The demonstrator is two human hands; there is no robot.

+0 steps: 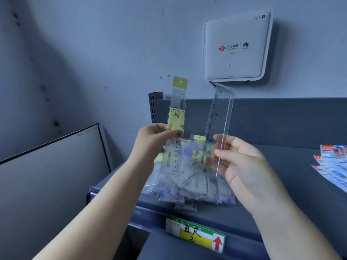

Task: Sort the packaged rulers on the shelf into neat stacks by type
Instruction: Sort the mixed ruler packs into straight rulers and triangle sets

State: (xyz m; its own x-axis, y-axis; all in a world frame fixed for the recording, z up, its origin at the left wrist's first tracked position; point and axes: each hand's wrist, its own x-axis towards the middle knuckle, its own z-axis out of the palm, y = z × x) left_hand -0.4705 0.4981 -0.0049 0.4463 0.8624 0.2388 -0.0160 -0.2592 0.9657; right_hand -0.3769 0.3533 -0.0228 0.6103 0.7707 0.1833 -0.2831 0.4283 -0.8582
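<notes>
Sorting looked barely started, by my read. Most packaged rulers lay in one loose heap (189, 184) on the grey shelf (281, 212), sleeves overlapping at all angles; no neat stack was visible there. Too tangled and transparent for a count of the heap.

Two rulers were up off the shelf, held upright above the heap:
- left hand (152, 145): one yellow-labelled ruler (176, 126), thumb and fingers pinching its middle.
- right hand (242, 162): one blue-marked ruler (218, 128) in a clear sleeve, fingers pinching its lower part, palm facing me.

The two differed in labelling, so I judged them to be separate types being compared.

At the shelf's far right: a fanned group of red-and-blue packets (332, 164), at least three, cut off by the frame edge.

One price tag (195, 234) on the shelf lip. One white router (236, 47) on the wall.
</notes>
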